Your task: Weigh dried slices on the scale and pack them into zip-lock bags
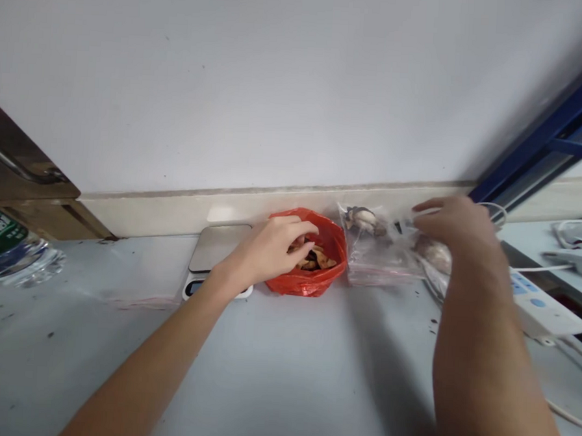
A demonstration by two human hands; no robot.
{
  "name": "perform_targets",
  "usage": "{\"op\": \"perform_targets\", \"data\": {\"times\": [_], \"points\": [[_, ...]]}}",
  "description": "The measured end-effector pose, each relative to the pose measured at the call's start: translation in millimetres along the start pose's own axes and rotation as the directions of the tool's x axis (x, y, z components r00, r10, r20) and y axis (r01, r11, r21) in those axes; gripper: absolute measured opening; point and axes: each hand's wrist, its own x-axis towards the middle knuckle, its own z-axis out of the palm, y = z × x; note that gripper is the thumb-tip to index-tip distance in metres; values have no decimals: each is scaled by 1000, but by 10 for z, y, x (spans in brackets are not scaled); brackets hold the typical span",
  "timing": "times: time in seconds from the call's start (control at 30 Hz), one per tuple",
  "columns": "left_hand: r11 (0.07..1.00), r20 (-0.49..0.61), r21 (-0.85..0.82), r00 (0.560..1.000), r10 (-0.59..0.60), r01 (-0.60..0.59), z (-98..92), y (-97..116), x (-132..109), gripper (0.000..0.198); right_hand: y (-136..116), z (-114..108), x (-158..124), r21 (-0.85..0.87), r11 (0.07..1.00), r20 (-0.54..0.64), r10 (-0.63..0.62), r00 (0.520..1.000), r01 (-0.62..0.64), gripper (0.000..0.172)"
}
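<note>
My left hand (280, 242) hovers at the left rim of a red plastic bag (307, 285), its fingers curved and a gap showing between thumb and index finger. Inside the bag lie brown dried pieces (322, 259), partly hidden by the hand. Right of the red bag, a clear zip bag (377, 258) lies against the wall, with a dark and whitish lump (364, 218) in it. My right hand (449, 220), blurred, is above another clear bag with a pale brownish content (434, 253). Its fingers point left and stand apart.
A kitchen scale (216, 248) with a metal plate sits left of the red bag. Flat clear bags (140, 301) lie further left, near a bottle with a green label (4, 242). At right are a white power strip (542, 306), cables and a blue frame (539, 143).
</note>
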Motion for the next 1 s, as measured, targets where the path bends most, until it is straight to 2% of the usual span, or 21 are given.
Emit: {"op": "perform_targets", "data": {"times": [0.03, 0.13, 0.2, 0.27, 0.3, 0.37, 0.43, 0.47, 0.6, 0.73, 0.77, 0.8, 0.83, 0.93, 1.0], "points": [[1000, -26, -29, 1000, -8, 7, -16, -4, -1, 21, -52, -74, -57, 14, 999, -23, 43, 999, -43, 38], [985, -114, -167, 991, -69, 49, -74, -34, 5, 32, -251, -266, -246, 260, 961, -107, -65, 992, 91, 41], [960, -199, -267, 971, -136, 79, -126, -71, 11, 41, -379, -311, -346, 438, 875, -116, -172, 978, 205, 38], [935, -277, -345, 942, -191, 88, -194, -112, 9, 50, -484, -273, -407, 588, 759, -51, -309, 950, 279, 28], [922, -299, -380, 933, -203, 79, -235, -130, 3, 51, -527, -227, -423, 658, 693, 5, -395, 918, 295, 23], [897, -305, -439, 932, -195, 44, -328, -154, -21, 44, -599, -103, -438, 787, 551, 126, -582, 803, 277, 24], [880, -277, -474, 943, -186, 35, -421, -166, -56, 27, -653, 33, -440, 885, 431, 214, -714, 666, 177, 35], [875, -265, -482, 944, -198, 48, -464, -170, -74, 22, -675, 94, -439, 909, 402, 253, -745, 618, 112, 39], [840, -275, -527, 910, -309, 126, -581, -220, -139, 25, -727, 231, -422, 900, 416, 417, -739, 529, -130, 42], [830, -350, -523, 839, -416, 194, -638, -312, -184, 26, -726, 255, -371, 875, 442, 484, -812, 326, -197, 53], [837, -370, -502, 820, -436, 219, -647, -331, -192, 27, -723, 257, -360, 877, 439, 479, -824, 303, -194, 55], [844, -386, -479, 805, -449, 241, -654, -346, -198, 28, -721, 259, -353, 881, 434, 472, -825, 309, -188, 56], [849, -400, -462, 795, -456, 255, -659, -357, -203, 28, -722, 261, -352, 882, 436, 470, -815, 339, -176, 55], [842, -407, -481, 788, -461, 244, -671, -376, -212, 27, -741, 268, -375, 864, 497, 477, -752, 455, -83, 44], [805, -395, -539, 771, -500, 246, -683, -386, -220, 26, -762, 278, -392, 846, 533, 468, -712, 523, -31, 43]]}}
